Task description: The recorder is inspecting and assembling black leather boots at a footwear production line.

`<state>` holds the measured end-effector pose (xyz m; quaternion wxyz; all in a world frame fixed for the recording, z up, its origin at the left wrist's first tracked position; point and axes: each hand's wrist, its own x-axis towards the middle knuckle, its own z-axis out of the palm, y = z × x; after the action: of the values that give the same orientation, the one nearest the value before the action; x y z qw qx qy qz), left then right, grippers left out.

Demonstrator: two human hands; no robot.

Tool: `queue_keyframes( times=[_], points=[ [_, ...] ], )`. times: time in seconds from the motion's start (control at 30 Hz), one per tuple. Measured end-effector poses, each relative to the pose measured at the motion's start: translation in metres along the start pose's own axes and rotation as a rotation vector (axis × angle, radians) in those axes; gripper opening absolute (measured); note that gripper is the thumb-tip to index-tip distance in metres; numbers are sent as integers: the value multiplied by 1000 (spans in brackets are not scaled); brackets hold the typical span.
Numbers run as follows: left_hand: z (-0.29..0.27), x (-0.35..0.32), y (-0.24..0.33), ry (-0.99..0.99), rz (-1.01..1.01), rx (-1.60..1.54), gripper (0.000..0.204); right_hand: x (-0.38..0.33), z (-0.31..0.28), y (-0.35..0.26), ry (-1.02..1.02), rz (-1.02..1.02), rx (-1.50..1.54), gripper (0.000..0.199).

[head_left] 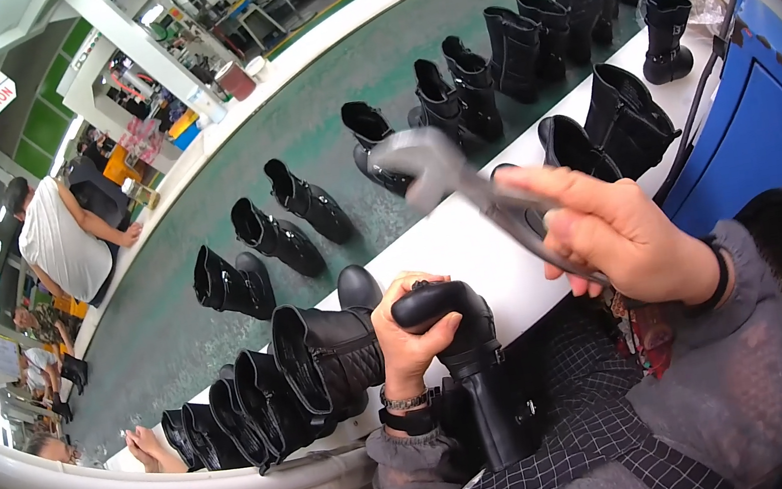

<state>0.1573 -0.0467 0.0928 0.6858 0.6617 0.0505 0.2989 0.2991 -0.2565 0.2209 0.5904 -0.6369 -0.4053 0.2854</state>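
Observation:
My left hand (411,338) is wrapped round the foot of a black boot (485,382). The boot's rounded toe points up and its buckled shaft hangs down against my lap. My right hand (622,235) grips the handle of a grey metal tool (434,162), raised above and to the right of the boot. Motion blurs its broad, two-pronged head, so its exact kind cannot be made out. Left of my left hand stands a quilted black boot (327,360) on the white ledge (504,258).
Several black boots (289,204) stand along the green conveyor belt (167,369). More boots (630,118) and clear plastic wrapping (694,7) are on the ledge at right, beside a blue panel (738,132). Across the belt sits a person in white (66,237); another person's hand (151,450) shows at lower left.

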Motion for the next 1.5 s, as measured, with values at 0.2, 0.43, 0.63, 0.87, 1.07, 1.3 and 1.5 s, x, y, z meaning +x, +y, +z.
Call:
queue_keyframes(
  times=[0.2, 0.43, 0.63, 0.87, 1.07, 1.3, 1.5],
  points=[
    [-6, -2, 5, -3, 30, 1, 35, 5, 9, 33, -187, -26, -502, 38],
    [-3, -5, -2, 53, 32, -10, 33, -5, 18, 104, 22, -178, -639, 39],
    [-4, -2, -7, 278, -55, -34, 32, -21, 42, 157, -29, -207, -944, 70],
    [4, 10, -34, 556, -17, -19, 35, -18, 74, 158, -25, -480, -651, 86],
    [25, -72, -8, 217, -7, 149, 61, 13, 102, 134, 106, -332, -183, 46],
    [-3, -124, 1, 719, 297, 495, 55, 33, 140, 120, 69, -390, -288, 56],
    [-11, -108, -27, 686, 346, 532, 122, 26, 136, 166, -171, -202, -146, 86]
  ],
)
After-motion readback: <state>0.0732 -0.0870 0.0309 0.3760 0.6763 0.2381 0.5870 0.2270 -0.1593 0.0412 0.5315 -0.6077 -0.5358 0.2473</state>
